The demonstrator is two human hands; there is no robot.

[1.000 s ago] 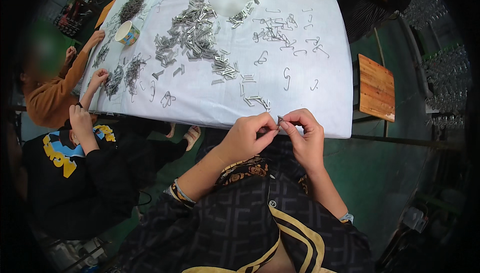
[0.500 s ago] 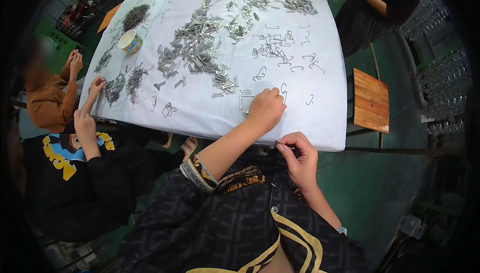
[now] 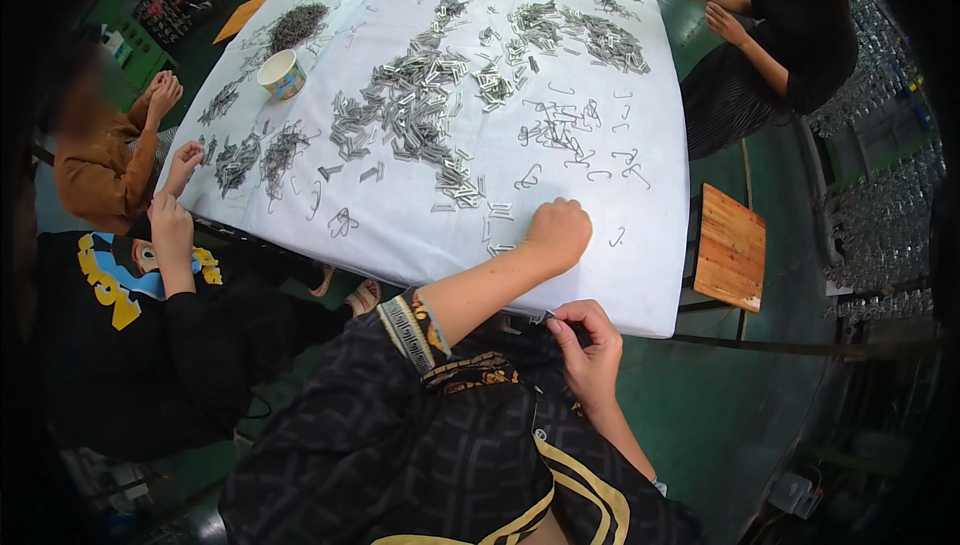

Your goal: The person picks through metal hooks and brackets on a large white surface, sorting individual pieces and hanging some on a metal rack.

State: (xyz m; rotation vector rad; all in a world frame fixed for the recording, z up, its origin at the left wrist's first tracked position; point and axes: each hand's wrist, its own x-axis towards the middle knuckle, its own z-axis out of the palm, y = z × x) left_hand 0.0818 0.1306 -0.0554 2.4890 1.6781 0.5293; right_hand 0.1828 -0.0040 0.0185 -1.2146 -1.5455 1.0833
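Note:
My left hand [image 3: 560, 236] is closed just above the white-covered table [image 3: 440, 245], knuckles up. Its fingertips are turned away, so anything in them is hidden. At the table's front edge, my right hand [image 3: 590, 347] pinches a small dark metal piece [image 3: 549, 316] between thumb and forefinger. Short silvery metal channel pieces [image 3: 499, 211] lie just left of my left hand. One bent wire hook [image 3: 617, 237] rests to its right, and a loose cluster of wire hooks [image 3: 562, 135] is spread beyond it.
Heaps of metal pieces [image 3: 405, 105] run up the table's middle. A paper cup [image 3: 282, 75] stands at the left. Co-workers' hands [image 3: 172, 215] are at the left edge, and another person [image 3: 770, 55] is at the far right. A wooden stool [image 3: 730, 247] stands beside the table.
The view has shifted, so the table sits lower in it. My left hand has moved slightly right over the cloth, and the wire hook by its fingertips no longer shows. My right hand keeps its pinch.

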